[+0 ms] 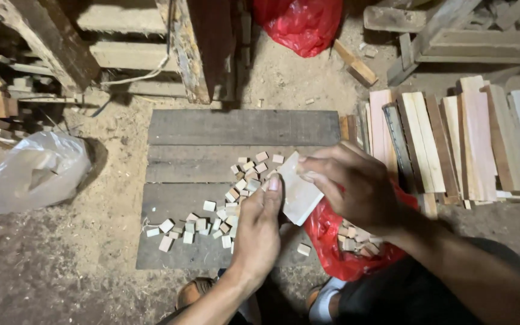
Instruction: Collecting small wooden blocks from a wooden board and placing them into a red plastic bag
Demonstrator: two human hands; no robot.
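Both hands, left [259, 232] and right [356, 189], pinch a pale, smooth, seemingly wooden slab [299, 192] above scattered wood cubes [212, 222].

single cam only, head-mounted, no 2nd view so no overlap to report. looks steeply down & slightly fwd from above the person's own arms, both forearms enter from bottom edge. close range: left hand [259, 232] and right hand [356, 186] sit just below frame centre, large in view. grey wooden boards [242, 129] on the dirt floor [61, 259] fill the middle. top edge reaches timber frames [194, 54] and a red bag [299, 21], so cam faces away from the body. right side catches stacked wood slats [470, 138], left side a clear plastic bag [28, 174]. knees/feet barely show at the bottom.
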